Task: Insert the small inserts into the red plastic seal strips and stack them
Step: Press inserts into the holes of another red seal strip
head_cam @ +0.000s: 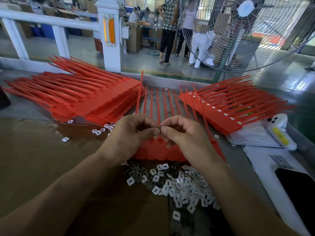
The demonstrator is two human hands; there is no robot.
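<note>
A red seal strip sheet [154, 150] lies flat in front of me, its thin tails pointing away. Both hands hover over its head end. My left hand [131, 135] and my right hand [180, 133] meet fingertip to fingertip and pinch a tiny insert between them, mostly hidden. A heap of small white inserts [180, 184] lies just below the sheet. A tall stack of red strip sheets without inserts [81, 97] sits at the left. A second stack of red strips with white inserts fitted [226, 106] sits at the right.
Several stray inserts [98, 132] lie on the brown cardboard [34, 159] at left. White bags and a white bottle [279, 132] lie at right, a black phone [300, 193] beyond. A big floor fan [247, 31] and standing people are behind the bench.
</note>
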